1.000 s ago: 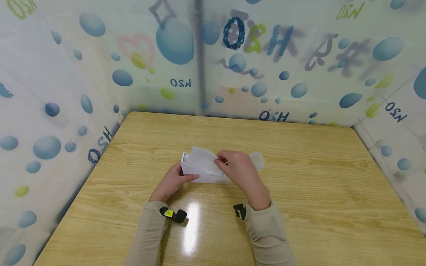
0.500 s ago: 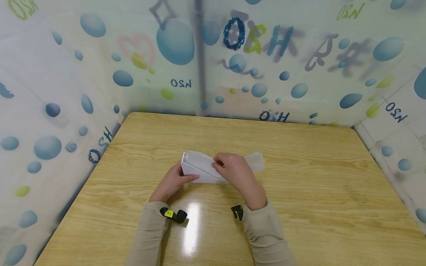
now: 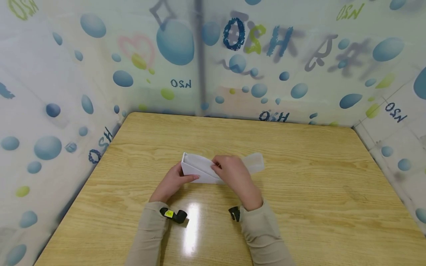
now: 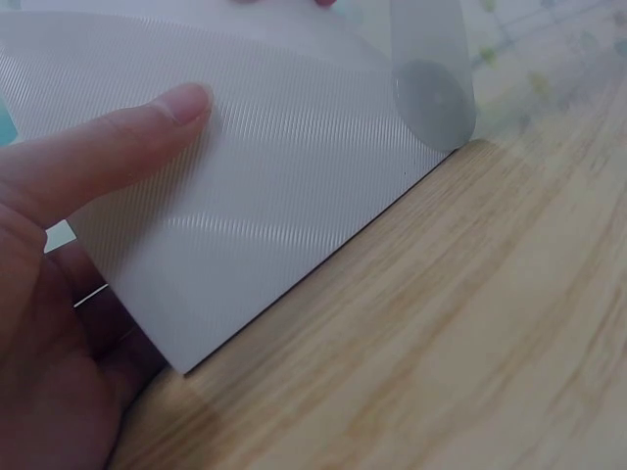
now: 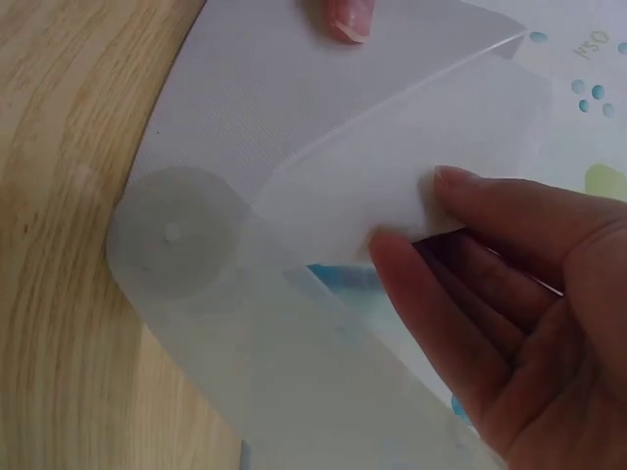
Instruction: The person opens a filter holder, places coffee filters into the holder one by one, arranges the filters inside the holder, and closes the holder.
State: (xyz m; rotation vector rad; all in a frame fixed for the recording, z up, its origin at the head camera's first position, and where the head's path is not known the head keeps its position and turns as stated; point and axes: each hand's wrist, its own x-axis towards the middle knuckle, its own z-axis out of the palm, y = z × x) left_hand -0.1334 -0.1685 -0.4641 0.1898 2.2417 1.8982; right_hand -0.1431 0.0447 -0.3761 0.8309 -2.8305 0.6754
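A white box [image 3: 206,178] with a slanted open top and finely ribbed sides stands on the table in the head view. My left hand [image 3: 170,183] grips its left end, thumb on the near side and fingers behind it. Inside the box lies a thin white sheet [image 3: 195,161], its upper edge low in the opening. My right hand [image 3: 234,173] pinches the sheet's edge between thumb and finger, as the right wrist view shows. A translucent strip [image 5: 323,382] with a round end [image 5: 174,233] is attached at the box's low corner and sticks out to the right.
The wood-grain table [image 3: 309,192] spreads around the box on all sides. Walls [image 3: 226,96] printed with blue bubbles and letters stand behind and at both sides. A black wrist camera [image 3: 178,216] sits on the left wrist, another [image 3: 234,213] on the right.
The right hand has moved left and slightly toward the person. The sheet's raised left corner has sunk down into the box. The left hand and the box have stayed in place.
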